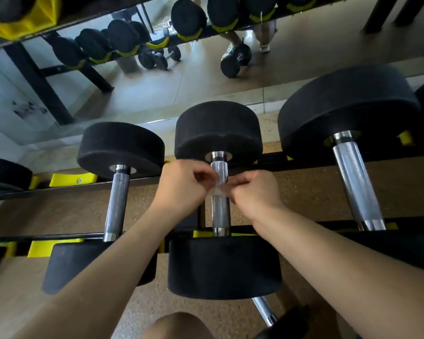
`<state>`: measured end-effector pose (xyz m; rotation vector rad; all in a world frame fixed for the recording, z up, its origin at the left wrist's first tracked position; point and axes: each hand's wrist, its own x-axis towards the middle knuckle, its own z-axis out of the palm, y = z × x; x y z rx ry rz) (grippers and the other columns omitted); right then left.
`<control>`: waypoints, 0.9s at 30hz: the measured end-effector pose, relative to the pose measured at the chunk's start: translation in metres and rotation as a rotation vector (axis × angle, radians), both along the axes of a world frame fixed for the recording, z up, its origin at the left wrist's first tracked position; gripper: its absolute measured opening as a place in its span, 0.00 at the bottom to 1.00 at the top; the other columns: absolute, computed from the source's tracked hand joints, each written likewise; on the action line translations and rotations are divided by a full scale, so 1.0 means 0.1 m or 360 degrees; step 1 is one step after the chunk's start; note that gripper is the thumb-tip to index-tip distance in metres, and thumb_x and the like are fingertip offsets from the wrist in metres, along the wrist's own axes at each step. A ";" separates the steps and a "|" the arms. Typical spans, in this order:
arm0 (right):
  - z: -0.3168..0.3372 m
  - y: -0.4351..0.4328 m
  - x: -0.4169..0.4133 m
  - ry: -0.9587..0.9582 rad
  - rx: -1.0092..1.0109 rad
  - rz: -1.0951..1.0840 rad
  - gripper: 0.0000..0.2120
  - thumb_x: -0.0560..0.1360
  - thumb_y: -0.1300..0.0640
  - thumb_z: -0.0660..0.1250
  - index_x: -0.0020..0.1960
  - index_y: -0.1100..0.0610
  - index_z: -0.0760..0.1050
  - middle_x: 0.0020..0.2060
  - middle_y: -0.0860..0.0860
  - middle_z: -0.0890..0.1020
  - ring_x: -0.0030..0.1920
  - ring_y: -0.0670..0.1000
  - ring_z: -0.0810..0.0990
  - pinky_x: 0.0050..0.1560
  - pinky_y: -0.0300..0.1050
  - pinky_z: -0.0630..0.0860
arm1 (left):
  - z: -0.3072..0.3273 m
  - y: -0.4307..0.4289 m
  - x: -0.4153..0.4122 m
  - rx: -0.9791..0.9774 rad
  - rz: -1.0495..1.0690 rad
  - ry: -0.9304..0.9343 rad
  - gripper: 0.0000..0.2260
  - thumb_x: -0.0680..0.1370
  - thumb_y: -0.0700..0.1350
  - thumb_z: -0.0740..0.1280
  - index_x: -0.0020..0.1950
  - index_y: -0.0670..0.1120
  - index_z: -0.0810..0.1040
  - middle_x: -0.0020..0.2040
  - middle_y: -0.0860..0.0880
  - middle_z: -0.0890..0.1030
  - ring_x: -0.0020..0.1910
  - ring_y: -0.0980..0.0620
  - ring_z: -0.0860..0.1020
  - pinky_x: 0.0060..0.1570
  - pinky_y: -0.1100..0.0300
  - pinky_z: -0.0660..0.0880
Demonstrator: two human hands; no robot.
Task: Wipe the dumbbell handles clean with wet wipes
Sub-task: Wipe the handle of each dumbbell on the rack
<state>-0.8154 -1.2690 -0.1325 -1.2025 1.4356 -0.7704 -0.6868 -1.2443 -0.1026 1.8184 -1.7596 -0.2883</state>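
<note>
Three black dumbbells lie across the rack. Both my hands meet over the knurled chrome handle (220,208) of the middle dumbbell (224,267). My left hand (185,185) and my right hand (252,192) pinch a small whitish wet wipe (217,189) between their fingertips, just above the handle's middle. Most of the wipe is hidden by my fingers and blurred. The left dumbbell's handle (116,201) and the right dumbbell's handle (356,182) are bare.
The rack (59,247) has black rails and yellow cradles. A wall mirror (157,77) behind it reflects more dumbbells and a person's legs. Another dumbbell (264,311) lies on the floor below the rack, and my knee (179,326) is at the bottom.
</note>
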 end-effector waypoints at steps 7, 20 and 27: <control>0.05 -0.27 0.18 -0.0284 -0.0067 -0.0456 0.05 0.73 0.61 0.71 0.42 0.52 0.82 0.42 0.50 0.84 0.45 0.50 0.83 0.49 0.50 0.82 | -0.16 -0.03 -0.01 -0.0449 -0.0178 -0.0227 0.05 0.72 0.41 0.74 0.47 0.46 0.84 0.43 0.51 0.81 0.42 0.60 0.76 0.42 0.68 0.73; 0.14 -0.13 -0.09 0.0514 -0.0288 0.0313 0.04 0.70 0.58 0.75 0.42 0.51 0.82 0.40 0.47 0.83 0.39 0.43 0.79 0.32 0.34 0.72 | -0.01 0.02 0.04 0.0111 -0.0031 -0.0096 0.06 0.70 0.40 0.76 0.37 0.51 0.84 0.29 0.62 0.78 0.32 0.65 0.77 0.36 0.73 0.73; 0.28 0.10 -0.15 0.0929 -0.0372 0.0966 0.05 0.68 0.63 0.73 0.37 0.53 0.82 0.40 0.49 0.83 0.43 0.49 0.81 0.45 0.46 0.81 | 0.11 0.26 0.11 0.1028 -0.0222 0.0267 0.08 0.69 0.37 0.76 0.36 0.50 0.84 0.31 0.56 0.83 0.30 0.64 0.78 0.35 0.71 0.73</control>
